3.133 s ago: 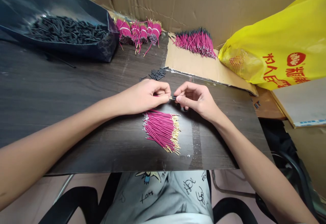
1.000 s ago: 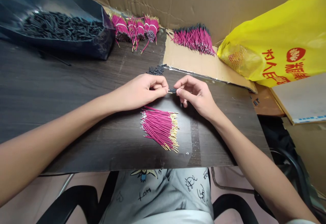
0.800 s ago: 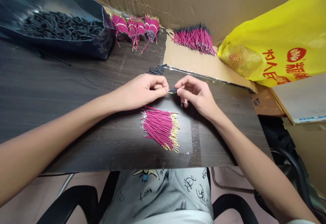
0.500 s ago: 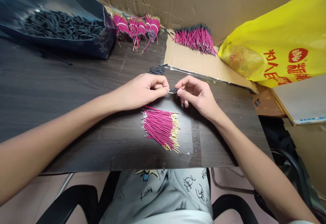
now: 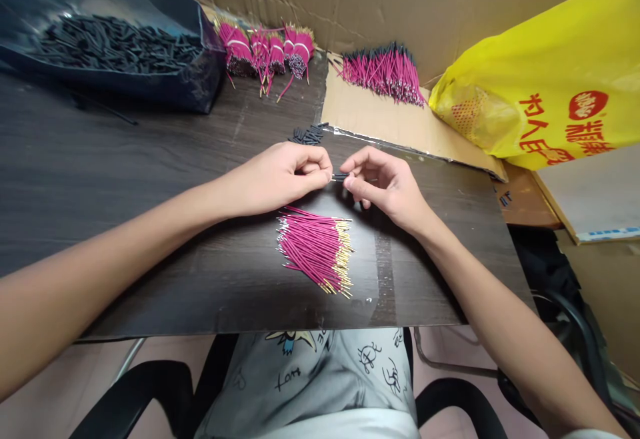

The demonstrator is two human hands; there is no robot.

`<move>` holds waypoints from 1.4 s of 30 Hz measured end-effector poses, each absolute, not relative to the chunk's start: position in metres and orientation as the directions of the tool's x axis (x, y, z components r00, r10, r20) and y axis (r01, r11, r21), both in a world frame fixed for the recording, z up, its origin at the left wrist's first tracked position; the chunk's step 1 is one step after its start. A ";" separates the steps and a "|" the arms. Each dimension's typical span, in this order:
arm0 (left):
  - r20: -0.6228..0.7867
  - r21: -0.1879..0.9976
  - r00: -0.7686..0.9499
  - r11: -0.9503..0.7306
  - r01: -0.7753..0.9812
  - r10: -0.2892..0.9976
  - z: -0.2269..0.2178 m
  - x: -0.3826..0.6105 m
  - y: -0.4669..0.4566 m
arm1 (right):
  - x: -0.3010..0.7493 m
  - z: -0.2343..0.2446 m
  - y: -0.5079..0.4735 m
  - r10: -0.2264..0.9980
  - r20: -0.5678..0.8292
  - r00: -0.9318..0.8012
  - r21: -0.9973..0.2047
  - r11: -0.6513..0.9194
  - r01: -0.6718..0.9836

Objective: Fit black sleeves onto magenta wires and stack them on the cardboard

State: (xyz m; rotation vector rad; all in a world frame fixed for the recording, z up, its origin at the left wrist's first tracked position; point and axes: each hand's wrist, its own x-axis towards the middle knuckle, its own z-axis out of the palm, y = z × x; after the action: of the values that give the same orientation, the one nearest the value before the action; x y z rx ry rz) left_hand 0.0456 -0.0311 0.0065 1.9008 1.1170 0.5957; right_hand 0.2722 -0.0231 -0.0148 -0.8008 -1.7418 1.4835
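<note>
My left hand (image 5: 295, 176) is closed, its thumb and forefinger pinching wires that are almost wholly hidden; only metal tips show at the fingertips. Facing it, my right hand (image 5: 383, 182) pinches short black tubes (image 5: 341, 176) between thumb and fingers, with its other fingers loosely curled. The tubes bridge the small gap between both hands, against the wire tips. Just below the hands lies a loose bundle of magenta wires (image 5: 313, 246), silver ends to the left and gold ends to the right. Behind my left hand is a small pile of black tubes (image 5: 307, 135).
An open dark bag (image 5: 200, 86) of black tubes stands back left. Beside it are tied magenta wire bundles (image 5: 240, 49). Wires with black ends (image 5: 383, 72) lie on a cardboard sheet (image 5: 370, 116). A yellow plastic bag (image 5: 540, 79) stands at the right.
My right hand has shifted slightly left, bringing the black tubes closer to my left fingertips. Less bare metal shows between the hands.
</note>
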 end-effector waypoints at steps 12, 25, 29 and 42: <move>-0.003 0.874 0.530 -0.255 0.414 0.848 0.007 0.047 -0.031 | 0.271 -0.018 -0.021 0.824 0.132 -0.551 -0.990 0.133 -0.037; 0.004 0.881 0.515 -0.247 0.404 0.857 0.005 0.047 -0.031 | 0.271 -0.022 -0.021 0.827 0.150 -0.542 -0.984 0.178 -0.002; 0.016 0.882 0.501 -0.249 0.401 0.865 0.002 0.047 -0.030 | 0.272 -0.023 -0.023 0.830 0.179 -0.528 -0.969 0.241 0.049; 0.025 0.866 0.479 -0.258 0.429 0.877 0.006 0.047 -0.033 | 0.270 -0.017 -0.031 0.850 0.217 -0.480 -0.938 0.318 0.140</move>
State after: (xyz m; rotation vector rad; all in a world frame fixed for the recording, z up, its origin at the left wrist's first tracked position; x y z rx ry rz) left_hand 0.0472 -0.0326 0.0063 1.8708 1.0920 0.6612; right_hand 0.2705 -0.0311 -0.0172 -0.8802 -1.8398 1.2070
